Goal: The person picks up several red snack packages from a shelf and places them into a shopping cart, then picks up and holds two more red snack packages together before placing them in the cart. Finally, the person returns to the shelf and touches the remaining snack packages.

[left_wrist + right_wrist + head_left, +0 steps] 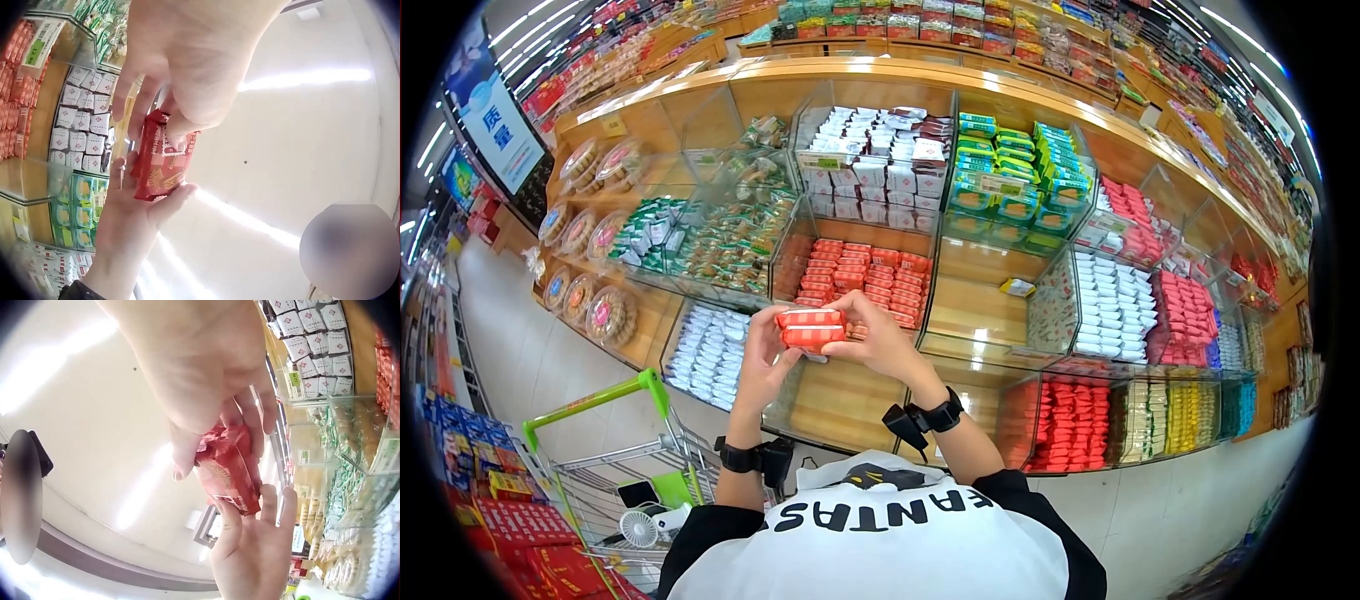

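A red packet (812, 328) is held up between the person's two hands: the left hand's grip (762, 352) pinches one end, the right hand's grip (882, 345) the other. Just beyond, towards one o'clock, a bin (890, 237) holds rows of red packets (912, 290). Farther at one o'clock, a clear-sided case (812, 115) holds white packets (870, 172); at two, green packets (1010, 160) are stacked. At eight, a cart (600, 402) carries a white fan (640, 528).

Packet (812, 328) between left hand (763, 358) and right hand (882, 345); display stand (975, 285) beyond; cart (593, 405) near left; tubs (610, 315) on stand's left end.
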Available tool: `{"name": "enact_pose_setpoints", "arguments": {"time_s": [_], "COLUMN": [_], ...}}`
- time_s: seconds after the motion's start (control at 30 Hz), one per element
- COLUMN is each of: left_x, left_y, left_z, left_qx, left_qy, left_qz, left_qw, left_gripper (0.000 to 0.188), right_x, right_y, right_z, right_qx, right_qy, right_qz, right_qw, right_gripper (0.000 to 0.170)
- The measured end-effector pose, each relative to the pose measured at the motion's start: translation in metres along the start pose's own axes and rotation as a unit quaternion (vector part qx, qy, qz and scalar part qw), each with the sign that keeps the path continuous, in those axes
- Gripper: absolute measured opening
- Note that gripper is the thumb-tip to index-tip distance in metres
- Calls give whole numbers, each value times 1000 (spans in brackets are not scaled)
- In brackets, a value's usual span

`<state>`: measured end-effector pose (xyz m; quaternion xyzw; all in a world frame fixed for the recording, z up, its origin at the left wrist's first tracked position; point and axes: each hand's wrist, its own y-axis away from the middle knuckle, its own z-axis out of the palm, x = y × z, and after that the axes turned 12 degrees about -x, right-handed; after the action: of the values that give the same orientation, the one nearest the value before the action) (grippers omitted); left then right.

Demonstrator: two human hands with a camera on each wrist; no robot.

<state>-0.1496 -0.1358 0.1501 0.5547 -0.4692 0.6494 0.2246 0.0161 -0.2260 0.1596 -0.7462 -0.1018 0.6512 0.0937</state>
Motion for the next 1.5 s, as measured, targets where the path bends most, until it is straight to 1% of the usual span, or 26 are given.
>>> {"name": "enact_pose_setpoints", "arguments": {"time_s": [0.07,0.13,0.17,0.23,0.37,0.43,0.47,0.53,0.57,0.6,0.63,0.67,0.73,0.8,0.87,0.93,1.0,1.07,1.1,1.17,1.23,1.37,1.43,1.5], "left_x": [4,7,9,13,28,30,31,36,37,38,38,39,43,47,52,55,59,62,63,62,66,70,70,70], "left_y": [8,15,19,27,45,55,60,72,78,84,91,97,109,122,135,153,172,190,197,212,219,220,215,208], "left_z": [2,3,4,7,17,18,18,18,19,19,20,22,28,34,42,48,52,60,64,71,75,74,70,60], "left_qx": [4,2,10,22,55,63,64,77,81,89,99,109,127,148,183,219,268,293,314,341,346,336,325,304], "left_qy": [-4,-15,-19,-41,-39,-42,-41,-53,-60,-64,-55,-46,-41,-37,-65,-75,-82,-86,-89,-82,-72,-36,-25,-42], "left_qz": [-13,-4,-4,-11,-33,-34,-35,-42,-49,-50,-48,-45,-57,-68,-80,-87,-103,-102,-99,-92,-101,-122,-119,-116], "left_qw": [1000,1000,1000,999,997,997,996,995,994,993,992,992,989,986,978,969,954,947,940,932,930,933,938,945], "left_gripper": [49,50,50,52,55,55,54,53,52,52,52,52,52,52,51,50,51,51,50,49,48,48,48,47], "right_x": [0,-2,-1,2,-2,-2,-5,-14,-13,-11,-10,-11,-12,-11,-10,-10,-4,3,9,16,11,9,-1,-4], "right_y": [3,5,6,9,15,17,18,20,20,21,22,23,26,30,33,36,39,44,46,53,57,60,54,46], "right_z": [3,6,7,12,22,28,30,35,38,41,44,47,51,58,67,80,98,114,123,133,136,134,126,124], "right_qx": [-11,-16,-24,-19,-30,-35,-44,-67,-75,-78,-80,-88,-119,-138,-158,-182,-205,-259,-278,-305,-328,-317,-304,-295], "right_qy": [-5,24,23,-23,-25,7,3,-9,-12,0,13,8,-8,-18,-28,-69,-94,-135,-149,-150,-149,-153,-179,-176], "right_qz": [-6,-38,-40,-19,-36,-48,-50,-39,-41,-48,-55,-57,-30,-41,-52,-33,-60,-19,-39,-39,-46,-48,-2,-11], "right_qw": [1000,999,999,999,999,998,998,997,996,996,995,994,992,989,986,980,972,956,948,940,932,935,936,939], "right_gripper": [43,41,41,41,41,41,41,36,36,32,28,28,24,25,26,27,30,35,40,41,43,42,38,35]}}
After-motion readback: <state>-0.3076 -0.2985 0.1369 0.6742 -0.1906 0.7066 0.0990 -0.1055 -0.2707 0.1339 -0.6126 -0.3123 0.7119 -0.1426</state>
